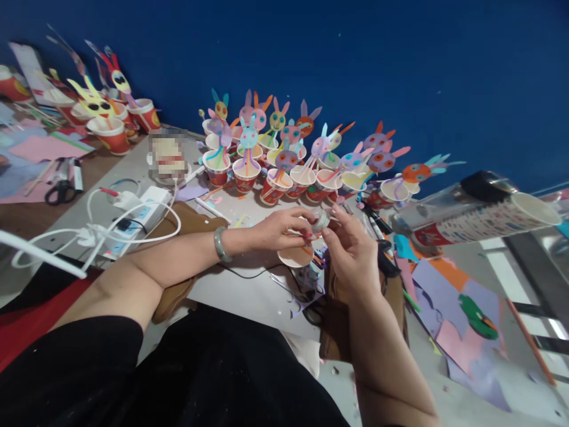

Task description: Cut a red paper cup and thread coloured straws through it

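Observation:
My left hand (284, 229), with a bracelet on its wrist, pinches one side of a small whitish, clear roll (320, 222) that looks like tape. From the other side my right hand (353, 252) grips the same roll between thumb and fingers. A small red spot shows at my left fingertips; I cannot make out what it is. Just below the hands stands an open paper cup (296, 257), partly covered by my fingers. Behind them, several red paper cups (246, 172) hold paper rabbit heads (249, 137) on coloured stems.
A white power strip (140, 219) with tangled cables lies at the left. Black scissors (62, 190) rest on the far-left table. A long stack of paper cups (480, 222) lies at the right, above coloured paper sheets (444, 296). A blue wall (311, 53) rises behind.

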{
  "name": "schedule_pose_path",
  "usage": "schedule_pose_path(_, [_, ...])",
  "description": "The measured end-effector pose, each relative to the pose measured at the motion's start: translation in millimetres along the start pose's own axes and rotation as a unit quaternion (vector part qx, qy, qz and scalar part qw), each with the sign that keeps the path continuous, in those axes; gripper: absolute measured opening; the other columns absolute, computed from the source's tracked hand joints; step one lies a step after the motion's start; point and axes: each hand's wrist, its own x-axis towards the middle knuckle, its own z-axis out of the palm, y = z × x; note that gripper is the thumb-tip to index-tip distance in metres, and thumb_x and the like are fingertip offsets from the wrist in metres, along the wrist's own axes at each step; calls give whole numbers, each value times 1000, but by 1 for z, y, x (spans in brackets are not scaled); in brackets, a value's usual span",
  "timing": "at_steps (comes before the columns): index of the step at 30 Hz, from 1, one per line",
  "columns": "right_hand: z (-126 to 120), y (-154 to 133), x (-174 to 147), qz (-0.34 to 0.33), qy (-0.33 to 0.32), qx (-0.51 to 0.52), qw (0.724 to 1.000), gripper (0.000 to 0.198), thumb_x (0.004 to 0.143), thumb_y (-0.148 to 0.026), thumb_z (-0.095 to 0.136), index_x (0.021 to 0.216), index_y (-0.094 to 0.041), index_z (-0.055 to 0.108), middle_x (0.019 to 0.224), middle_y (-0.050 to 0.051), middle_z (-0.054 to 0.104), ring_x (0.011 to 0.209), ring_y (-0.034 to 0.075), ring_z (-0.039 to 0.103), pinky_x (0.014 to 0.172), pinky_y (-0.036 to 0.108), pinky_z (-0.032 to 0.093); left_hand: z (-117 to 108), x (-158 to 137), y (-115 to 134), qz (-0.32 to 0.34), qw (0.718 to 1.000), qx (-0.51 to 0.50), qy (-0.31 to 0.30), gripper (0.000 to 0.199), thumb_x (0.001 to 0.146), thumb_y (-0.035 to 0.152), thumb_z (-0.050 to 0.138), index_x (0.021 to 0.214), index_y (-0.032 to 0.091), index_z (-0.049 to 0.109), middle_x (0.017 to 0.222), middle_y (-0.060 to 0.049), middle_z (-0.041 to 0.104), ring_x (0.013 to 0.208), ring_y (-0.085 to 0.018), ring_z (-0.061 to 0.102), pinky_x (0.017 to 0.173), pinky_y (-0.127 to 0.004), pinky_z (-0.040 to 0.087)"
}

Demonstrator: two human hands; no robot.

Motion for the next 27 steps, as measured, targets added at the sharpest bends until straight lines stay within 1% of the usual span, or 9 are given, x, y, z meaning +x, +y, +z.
schedule_pose_path(5, [-6, 6, 1, -2, -55, -32, 998, 51, 95, -34, 60, 145, -21, 57, 125, 14, 71, 108, 25, 71, 91, 43, 60, -2, 2, -1, -6, 999, -26, 18, 11, 88, 27, 71, 86, 17, 76, 108, -12, 73, 98, -18, 71, 89, -31, 55])
schedule_pose_path(9, [-20, 8, 10, 4, -50, -172, 984, 50, 96, -36, 55, 142, -17, 59, 116, 15, 75, 99, 28, 74, 86, 44, 59, -5, 5, 0, -18, 996, -58, 64, 17, 85, 31, 76, 80, 15, 75, 98, -9, 72, 89, -15, 70, 82, -27, 55])
schedule_pose_path(11, [-27, 6, 13, 20, -53, -278, 959, 48, 95, -37, 54, 138, -17, 62, 110, 15, 77, 91, 29, 74, 79, 43, 57, -7, 6, 1, -19, 994, -72, 82, 20, 83, 34, 79, 79, 15, 75, 96, -9, 71, 88, -14, 69, 80, -26, 55])
schedule_pose_path(12, [-30, 4, 15, 36, -72, -330, 941, 44, 95, -38, 55, 133, -17, 65, 106, 15, 78, 87, 30, 74, 76, 42, 56, -8, 7, 1, -17, 993, -76, 90, 20, 83, 34, 79, 80, 15, 75, 96, -9, 71, 89, -14, 69, 80, -26, 55])
schedule_pose_path(15, [-29, -1, 15, 83, -209, -449, 865, 32, 92, -39, 62, 115, -19, 73, 97, 14, 78, 85, 30, 73, 72, 38, 52, -11, 6, 0, -11, 991, -73, 112, 17, 83, 32, 79, 81, 15, 75, 98, -9, 71, 91, -14, 69, 82, -27, 56])
schedule_pose_path(17, [-22, -3, 13, 80, -306, -484, 815, 31, 89, -36, 66, 114, -20, 73, 104, 15, 78, 94, 32, 73, 75, 37, 50, -12, 6, 0, -10, 991, -65, 118, 16, 83, 31, 78, 81, 16, 75, 100, -8, 71, 92, -14, 69, 85, -29, 56])
schedule_pose_path(20, [-8, -2, 12, 73, -386, -507, 767, 34, 87, -23, 64, 120, -18, 70, 115, 17, 77, 105, 35, 72, 79, 38, 49, -14, 6, 2, -11, 991, -60, 122, 16, 82, 33, 79, 82, 17, 75, 101, -8, 71, 94, -15, 69, 88, -31, 56])
schedule_pose_path(23, [1, 5, 14, 82, -405, -516, 750, 37, 86, -12, 58, 120, -16, 69, 115, 18, 77, 106, 34, 73, 79, 36, 49, -16, 6, 5, -17, 990, -64, 127, 17, 82, 35, 80, 81, 18, 75, 103, -8, 72, 96, -15, 68, 89, -32, 56])
schedule_pose_path(27, [4, 12, 17, 73, -404, -509, 756, 37, 88, -12, 55, 122, -17, 67, 118, 17, 76, 108, 32, 72, 80, 34, 49, -17, 7, 7, -17, 988, -70, 138, 18, 80, 34, 82, 80, 18, 74, 103, -8, 72, 95, -15, 69, 90, -32, 57])
